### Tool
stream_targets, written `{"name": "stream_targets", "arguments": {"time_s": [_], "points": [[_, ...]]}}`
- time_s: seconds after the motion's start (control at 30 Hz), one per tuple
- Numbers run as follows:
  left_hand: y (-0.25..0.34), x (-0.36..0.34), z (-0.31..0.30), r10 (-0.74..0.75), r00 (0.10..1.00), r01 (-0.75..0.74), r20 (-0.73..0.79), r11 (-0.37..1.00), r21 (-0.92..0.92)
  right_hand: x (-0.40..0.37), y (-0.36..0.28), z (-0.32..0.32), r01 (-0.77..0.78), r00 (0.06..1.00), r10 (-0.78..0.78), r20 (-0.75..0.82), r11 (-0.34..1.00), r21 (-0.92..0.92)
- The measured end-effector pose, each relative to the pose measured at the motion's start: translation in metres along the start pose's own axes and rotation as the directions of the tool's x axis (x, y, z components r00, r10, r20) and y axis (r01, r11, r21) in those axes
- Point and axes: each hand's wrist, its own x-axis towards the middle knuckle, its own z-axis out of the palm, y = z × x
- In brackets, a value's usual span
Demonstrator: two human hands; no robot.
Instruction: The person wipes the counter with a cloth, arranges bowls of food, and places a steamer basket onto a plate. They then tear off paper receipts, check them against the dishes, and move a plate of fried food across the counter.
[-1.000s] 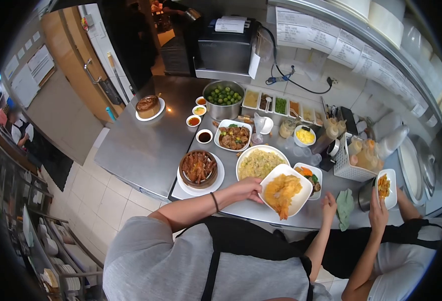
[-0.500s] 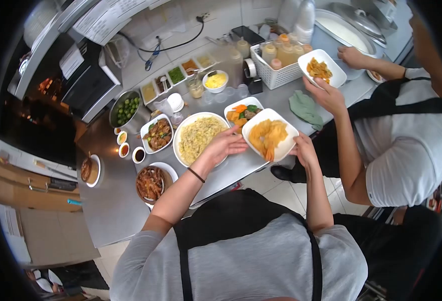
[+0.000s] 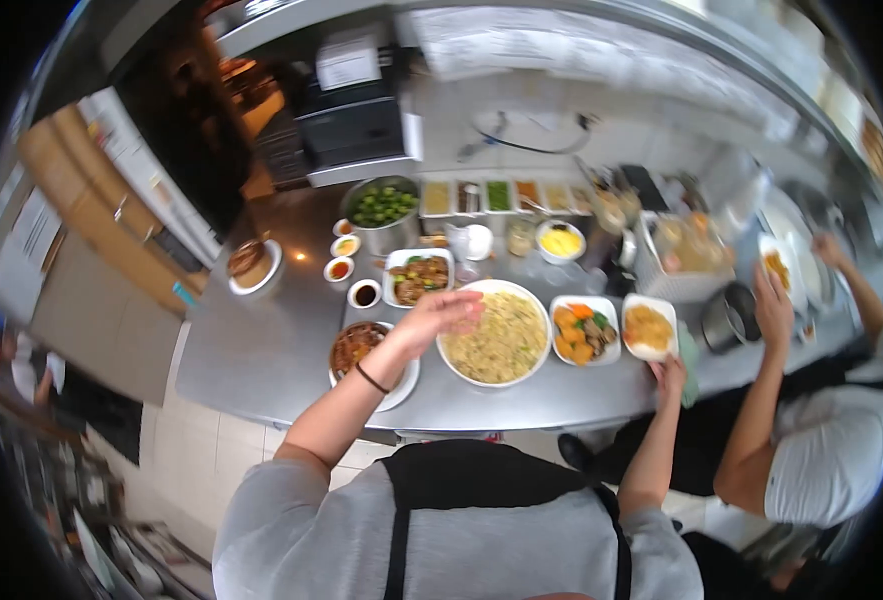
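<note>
At its near rim, my right hand (image 3: pixel 669 373) grips a square white dish (image 3: pixel 651 347) of golden fried food (image 3: pixel 649 326), which is at the counter's right side. To its left is another white dish (image 3: pixel 558 352) with orange pieces, green vegetables and mushrooms. My left hand (image 3: pixel 443 318) hovers by the left rim of a large round bowl of fried rice (image 3: pixel 501 340), fingers stretched out and holding nothing. Beyond that hand stands a white dish of brown stir-fry (image 3: pixel 419 278). Below it, a bowl of browned meat (image 3: pixel 356 345) rests on a white plate (image 3: pixel 398 388), partly behind my forearm.
Small sauce cups (image 3: pixel 364 293) and a metal pot of green vegetables (image 3: pixel 382 205) stand at the back left. Topping trays (image 3: pixel 498 196) line the wall. A co-worker's hand (image 3: pixel 776 305) holds a white dish at the right, near a bottle basket (image 3: pixel 681 285).
The fried-food dish has gone from tilted over the vegetable dish to beside it on the right. My left hand has come away from it, over the rice bowl. The view has turned left.
</note>
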Motion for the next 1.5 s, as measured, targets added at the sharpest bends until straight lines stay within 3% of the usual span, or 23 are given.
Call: {"name": "stream_targets", "arguments": {"time_s": [0.07, 0.1, 0.13, 0.2, 0.23, 0.3, 0.4, 0.47, 0.57, 0.73, 0.8, 0.87, 0.9, 0.93, 1.0, 1.1, 1.2, 1.27, 1.33, 1.37, 1.4, 1.43, 1.5], "points": [[0.028, -0.004, -0.034, 0.205, 0.961, -0.192, -0.187, 0.978, 0.085, 0.026, 0.015, -0.023, 0.076, 0.992, -0.094, -0.083, 0.976, -0.203], [0.056, -0.011, -0.041, 0.42, 0.867, -0.377, -0.268, 0.905, 0.199, 0.028, 0.009, -0.025, 0.078, 0.977, -0.143, -0.158, 0.93, -0.359], [0.077, -0.01, -0.059, 0.531, 0.774, -0.449, -0.346, 0.845, 0.291, 0.029, 0.005, -0.03, 0.067, 0.951, -0.208, -0.23, 0.861, -0.505], [0.12, -0.003, -0.1, 0.764, 0.481, -0.533, -0.431, 0.645, 0.548, 0.017, -0.002, -0.027, 0.259, 0.861, -0.441, -0.254, 0.809, -0.527], [0.146, 0.003, -0.119, 0.871, 0.282, -0.56, -0.401, 0.489, 0.669, 0.01, -0.01, -0.02, 0.268, 0.863, -0.443, -0.242, 0.809, -0.524], [0.193, 0.011, -0.144, 0.89, 0.167, -0.563, -0.425, 0.44, 0.7, -0.025, -0.022, 0.003, 0.341, 0.769, -0.588, -0.25, 0.709, -0.617], [0.244, 0.042, -0.176, 0.808, 0.275, -0.583, -0.522, 0.572, 0.577, -0.034, -0.019, 0.008, 0.462, 0.739, -0.663, -0.118, 0.627, -0.627], [0.263, 0.054, -0.182, 0.732, 0.449, -0.611, -0.512, 0.67, 0.421, -0.069, -0.034, 0.041, 0.449, 0.756, -0.647, -0.099, 0.623, -0.641], [0.276, 0.066, -0.181, 0.705, 0.518, -0.574, -0.484, 0.706, 0.415, -0.09, -0.033, 0.067, 0.452, 0.779, -0.624, -0.055, 0.622, -0.639], [0.278, 0.075, -0.184, 0.707, 0.511, -0.591, -0.489, 0.702, 0.397, -0.116, -0.035, 0.113, 0.471, 0.815, -0.579, 0.019, 0.643, -0.603], [0.275, 0.078, -0.187, 0.727, 0.487, -0.64, -0.484, 0.674, 0.368, -0.119, -0.035, 0.135, 0.538, 0.81, -0.571, 0.132, 0.633, -0.557], [0.272, 0.063, -0.18, 0.712, 0.511, -0.821, -0.481, 0.57, -0.028, -0.14, -0.044, 0.174, 0.578, 0.807, -0.549, 0.217, 0.661, -0.479], [0.269, 0.055, -0.179, 0.724, 0.52, -0.833, -0.454, 0.547, -0.083, -0.149, -0.048, 0.195, 0.598, 0.8, -0.536, 0.269, 0.677, -0.429], [0.264, 0.047, -0.176, 0.724, 0.525, -0.832, -0.447, 0.547, -0.091, -0.163, -0.053, 0.22, 0.626, 0.78, -0.548, 0.303, 0.674, -0.392], [0.243, 0.031, -0.161, 0.76, 0.581, -0.81, -0.293, 0.574, -0.119, -0.204, -0.074, 0.278, 0.696, 0.717, -0.569, 0.403, 0.618, -0.366], [0.194, -0.004, -0.121, 0.754, 0.625, -0.77, -0.201, 0.638, 0.0, -0.256, -0.1, 0.348, 0.758, 0.612, -0.547, 0.571, 0.613, -0.225], [0.147, -0.039, -0.083, 0.733, 0.662, -0.719, -0.155, 0.68, 0.146, -0.295, -0.118, 0.401, 0.801, 0.466, -0.575, 0.673, 0.597, -0.044], [0.12, -0.052, -0.067, 0.698, 0.698, -0.687, -0.16, 0.716, 0.125, -0.299, -0.111, 0.421, 0.694, 0.469, -0.54, 0.699, 0.715, 0.088], [0.084, -0.054, -0.065, 0.606, 0.788, -0.611, -0.111, 0.791, -0.024, -0.303, -0.105, 0.431, 0.514, 0.505, -0.491, 0.71, 0.832, 0.209], [0.067, -0.054, -0.057, 0.557, 0.83, -0.548, -0.012, 0.812, -0.203, -0.301, -0.101, 0.43, 0.573, 0.534, -0.494, 0.686, 0.808, 0.135], [0.051, -0.054, -0.049, 0.51, 0.854, -0.444, 0.104, 0.818, -0.366, -0.302, -0.099, 0.43, 0.537, 0.525, -0.502, 0.688, 0.822, 0.19], [0.035, -0.051, -0.039, 0.449, 0.875, -0.317, 0.181, 0.814, -0.487, -0.305, -0.102, 0.425, 0.563, 0.522, -0.456, 0.721, 0.819, 0.11], [0.021, -0.046, -0.023, 0.326, 0.889, -0.019, 0.321, 0.726, -0.687, -0.312, -0.101, 0.412, 0.455, 0.572, -0.386, 0.724, 0.884, 0.112]]}}
